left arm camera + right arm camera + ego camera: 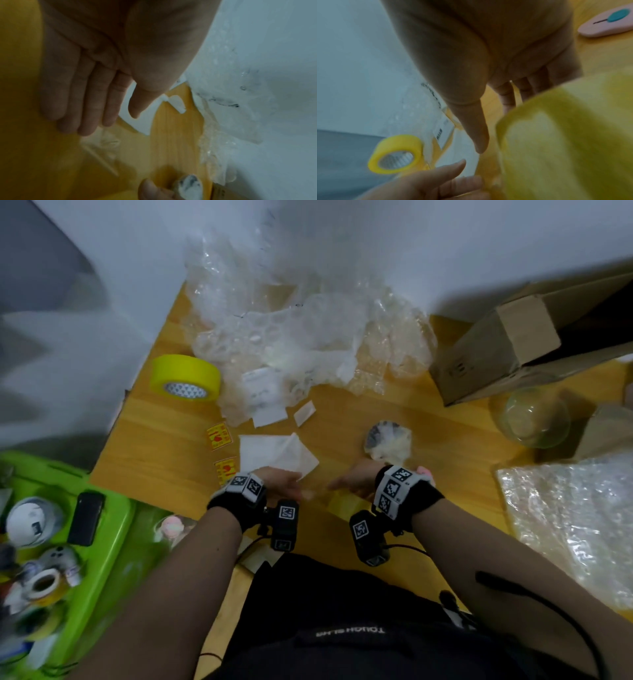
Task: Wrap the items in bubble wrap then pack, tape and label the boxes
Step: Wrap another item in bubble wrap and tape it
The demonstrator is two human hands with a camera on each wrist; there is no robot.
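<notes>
My left hand [282,484] and right hand [351,481] hover close together over the wooden table [445,467], fingers straight. A blurred yellowish translucent strip [565,135], probably tape, lies between and under them; how it is attached is unclear. The left hand's fingers [85,105] are straight with nothing in them. A small bubble-wrapped item [388,440] sits just beyond the right hand. A yellow tape roll [186,378] stands at the far left. A heap of bubble wrap [301,337] fills the back. Two red-and-yellow labels [219,436] lie left of the white paper sheets [277,455].
An open cardboard box [513,347] lies on its side at the back right, a glass bowl [534,419] before it. A bubble wrap sheet [575,525] covers the right edge. A pink cutter [606,23] lies by my right wrist. A green bin [113,525] of items stands at left.
</notes>
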